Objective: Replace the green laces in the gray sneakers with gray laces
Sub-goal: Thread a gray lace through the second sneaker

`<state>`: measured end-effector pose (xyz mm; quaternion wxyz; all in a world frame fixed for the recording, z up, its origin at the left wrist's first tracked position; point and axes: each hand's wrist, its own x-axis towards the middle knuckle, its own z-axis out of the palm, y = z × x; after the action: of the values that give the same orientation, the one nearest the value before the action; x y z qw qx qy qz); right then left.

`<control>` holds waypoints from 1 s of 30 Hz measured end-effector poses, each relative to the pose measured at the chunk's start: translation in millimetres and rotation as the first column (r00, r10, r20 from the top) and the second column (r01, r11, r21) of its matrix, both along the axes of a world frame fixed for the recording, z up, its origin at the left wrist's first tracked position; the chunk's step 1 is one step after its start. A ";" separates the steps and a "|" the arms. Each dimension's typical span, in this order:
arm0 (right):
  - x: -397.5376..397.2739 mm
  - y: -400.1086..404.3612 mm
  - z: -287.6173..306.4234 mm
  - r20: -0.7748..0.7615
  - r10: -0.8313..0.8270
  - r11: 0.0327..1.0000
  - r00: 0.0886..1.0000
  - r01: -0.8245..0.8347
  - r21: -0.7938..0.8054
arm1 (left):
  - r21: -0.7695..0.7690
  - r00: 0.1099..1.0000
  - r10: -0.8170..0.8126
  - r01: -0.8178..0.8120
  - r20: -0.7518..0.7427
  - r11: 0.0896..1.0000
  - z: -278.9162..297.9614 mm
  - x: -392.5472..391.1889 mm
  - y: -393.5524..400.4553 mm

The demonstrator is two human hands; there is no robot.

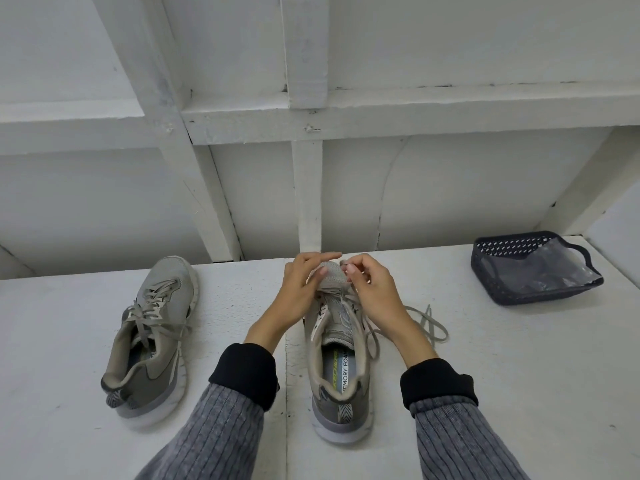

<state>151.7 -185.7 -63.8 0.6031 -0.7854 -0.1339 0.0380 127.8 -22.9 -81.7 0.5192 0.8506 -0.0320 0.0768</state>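
Two gray sneakers stand on a white surface, heels toward me. The left sneaker (152, 337) is laced with a gray lace and stands alone. The right sneaker (341, 358) sits between my hands, and its loose gray lace (424, 325) trails in loops to its right. My left hand (298, 289) holds the toe end from the left, thumb on the mesh. My right hand (372, 289) pinches the lace near the front eyelets. No green lace is in view.
A dark plastic basket (533, 266) holding a clear plastic pouch sits at the back right of the white surface (502, 375). A white wall with wooden framing rises right behind the surface.
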 end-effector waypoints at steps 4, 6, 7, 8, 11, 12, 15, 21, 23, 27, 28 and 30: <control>-1.6 -5.1 2.6 -0.006 0.032 0.996 0.999 -0.032 -0.082 | -0.005 0.993 -0.082 0.082 -0.079 0.997 4.0 0.6 -1.8; -2.4 -6.1 1.6 -0.034 -0.005 0.997 0.999 0.002 -0.076 | -0.054 0.983 -0.115 0.108 -0.142 0.993 4.8 -0.3 -5.7; -2.5 -6.4 1.5 -0.033 -0.029 0.997 0.999 0.026 -0.079 | -0.099 0.977 -0.137 0.122 -0.165 0.988 6.3 -1.4 -7.8; -2.5 -6.6 0.8 -0.024 -0.047 0.995 0.999 0.045 -0.093 | -0.155 0.969 -0.163 0.135 -0.184 0.979 8.2 -3.0 -9.4; -3.3 -6.7 -1.6 -0.016 -0.060 0.991 0.998 0.057 -0.122 | -0.259 0.951 -0.217 0.157 -0.220 0.953 17.3 -10.5 -12.7; -3.9 -6.9 -2.1 -0.020 -0.069 0.991 0.997 0.066 -0.115 | -0.269 0.946 -0.220 0.154 -0.236 0.951 19.4 -12.9 -13.0; -6.1 -8.3 -4.1 -0.049 -0.103 0.991 0.993 0.098 -0.094 | -0.342 0.950 -0.140 0.039 -0.278 0.939 24.9 -13.8 -13.4; -5.7 -13.6 -13.4 -0.136 -0.181 0.982 0.974 0.186 0.024 | -0.819 0.939 0.160 -0.343 -0.303 0.460 37.1 -7.5 13.8; -6.6 -14.6 -15.4 -0.143 -0.176 0.982 0.974 0.183 0.040 | -0.641 0.872 0.375 -0.486 -0.313 0.594 37.3 -13.2 28.4; -11.0 -12.1 -15.7 -0.141 -0.107 0.993 0.984 0.112 0.024 | 0.241 0.734 0.671 -0.635 -0.109 0.734 14.9 -22.5 47.1; -11.2 -11.3 -14.8 -0.137 -0.095 0.995 0.986 0.097 0.010 | 0.384 0.748 0.659 -0.590 -0.071 0.710 9.7 -23.7 46.9; -10.9 -10.3 -12.5 -0.124 -0.059 0.998 0.990 0.056 -0.026 | 0.457 0.846 0.534 -0.471 -0.010 0.755 1.0 -22.0 42.9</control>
<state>140.7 -196.0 -76.3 0.6023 -0.7917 -0.0726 0.0712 105.8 20.0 -80.8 0.2757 0.9249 0.2181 0.1446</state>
